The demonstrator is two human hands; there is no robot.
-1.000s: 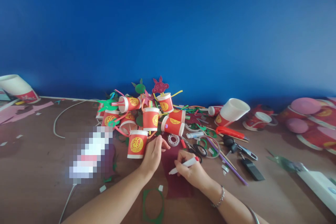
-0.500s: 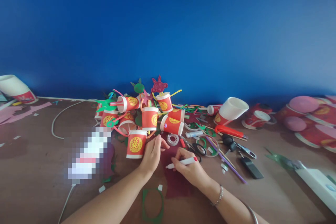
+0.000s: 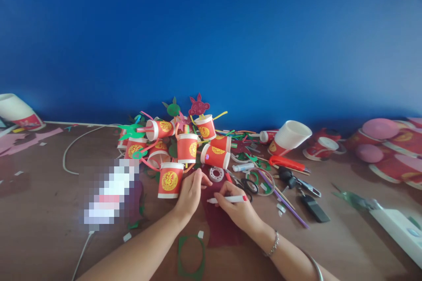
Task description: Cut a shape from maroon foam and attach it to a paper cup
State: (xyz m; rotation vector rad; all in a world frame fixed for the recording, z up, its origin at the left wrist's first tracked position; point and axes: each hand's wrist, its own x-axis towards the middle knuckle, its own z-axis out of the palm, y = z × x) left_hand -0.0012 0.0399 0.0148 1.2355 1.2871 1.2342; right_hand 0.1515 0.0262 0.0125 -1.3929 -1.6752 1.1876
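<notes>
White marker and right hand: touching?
Touching. The head view shows the right hand gripping the white marker, both its ends sticking out.

Hands, two: one left hand (image 3: 190,191), one right hand (image 3: 235,208). Marker (image 3: 227,199), white and red: one. Paper sheet (image 3: 220,230), dark red, between the hands: one. Scissors (image 3: 244,183): one pair. Tape roll (image 3: 216,180), white: one. Tube (image 3: 243,167): one. Purple rod (image 3: 300,218): one. Red-and-gold cups (image 3: 169,181), central heap: at least eight, overlap hiding the exact number. Eared cut-outs (image 3: 199,106): two. Tilted cup stacks (image 3: 292,137): two. Pink rounded pieces (image 3: 380,128): at least two. Green paper frame (image 3: 182,271), round opening: one.
</notes>
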